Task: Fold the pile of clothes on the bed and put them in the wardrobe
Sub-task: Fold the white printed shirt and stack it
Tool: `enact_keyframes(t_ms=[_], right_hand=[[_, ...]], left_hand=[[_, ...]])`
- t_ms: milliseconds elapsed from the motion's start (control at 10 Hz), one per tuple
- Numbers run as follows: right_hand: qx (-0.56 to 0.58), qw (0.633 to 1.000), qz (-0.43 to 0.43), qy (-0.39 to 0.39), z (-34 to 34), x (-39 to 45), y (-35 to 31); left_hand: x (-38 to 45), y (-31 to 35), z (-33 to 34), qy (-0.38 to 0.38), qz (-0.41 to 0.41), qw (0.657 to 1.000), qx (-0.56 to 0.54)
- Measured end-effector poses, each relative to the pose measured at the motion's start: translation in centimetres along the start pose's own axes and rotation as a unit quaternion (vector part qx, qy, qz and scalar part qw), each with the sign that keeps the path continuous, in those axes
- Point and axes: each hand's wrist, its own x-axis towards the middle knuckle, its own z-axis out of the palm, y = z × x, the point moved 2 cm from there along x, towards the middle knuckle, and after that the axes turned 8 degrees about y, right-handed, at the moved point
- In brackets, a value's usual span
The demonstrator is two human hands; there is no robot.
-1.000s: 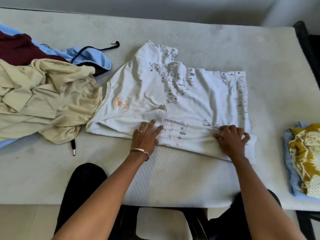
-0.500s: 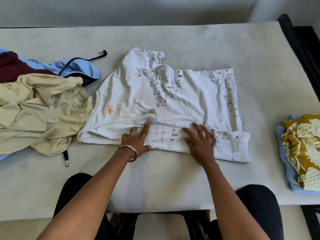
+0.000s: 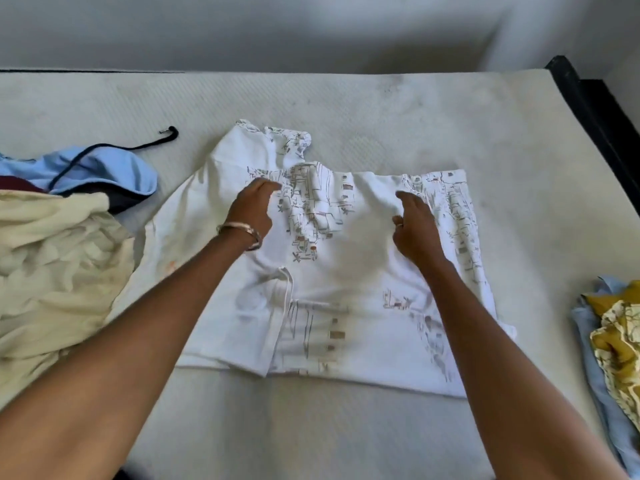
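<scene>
Centrally on the mattress (image 3: 381, 109) lies one white printed garment (image 3: 346, 271), partly folded, with its near edge doubled over toward the person and a line-drawn pattern running across the upper middle and down the right side. Two hands reach over it toward its far half. The left hand (image 3: 251, 211), with one metal bangle (image 3: 242, 232) at the wrist, has its fingers bent down onto the cloth near the upper left of the print; motion blur makes it impossible to tell whether they pinch fabric or only press on it. The right hand (image 3: 414, 225), with one ring on a finger, sits on the upper right part of the garment, fingers curved downward against the cloth; again I cannot tell whether it grips. To the left, just beside the garment, sits the unfolded pile: one cream garment (image 3: 59, 271) in front, one light blue hooded piece (image 3: 114, 171) with a dark drawstring behind it, and a sliver of one maroon item (image 3: 17, 183) between them. At the right edge of the mattress, well apart from the white garment, rests a small stack of two folded pieces, one mustard patterned cloth (image 3: 620, 334) on one pale blue piece (image 3: 595, 358). A dark bed frame (image 3: 588, 109) borders the far right corner.
</scene>
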Motion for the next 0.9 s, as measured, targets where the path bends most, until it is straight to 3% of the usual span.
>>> enact_keyframes(t_ms=[100,200,300,400,600,700,800,900], right_hand=[[-0.109,0.989,-0.031,-0.095,1.2,6.4,2.2],[-0.190,0.972,-0.032,-0.138,1.4,8.9,4.4],[-0.243,0.960,-0.031,-0.137,0.0,10.7,5.9],[-0.288,0.948,-0.048,-0.124,-1.2,11.3,6.1],[-0.384,0.916,-0.108,-0.046,-5.6,9.9,7.7],[-0.366,0.918,-0.153,0.030,-7.8,7.0,7.7],[-0.355,0.921,-0.146,0.067,-8.5,3.6,7.2],[-0.296,0.942,-0.118,0.101,-9.5,-2.5,6.2]], left_hand=[[7.4,0.0,2.7,-0.165,0.108,0.975,0.102],[10.4,-0.5,4.7,-0.257,0.167,0.928,0.212],[12.4,-0.3,5.4,-0.242,0.184,0.857,0.415],[12.8,0.2,4.1,-0.184,0.193,0.824,0.501],[11.1,-2.5,-0.2,-0.128,0.228,0.695,0.670],[9.0,-2.9,-2.7,-0.087,0.222,0.689,0.684],[7.0,-2.6,-3.9,-0.070,0.249,0.727,0.636],[2.9,-2.6,-5.9,-0.056,0.262,0.835,0.480]])
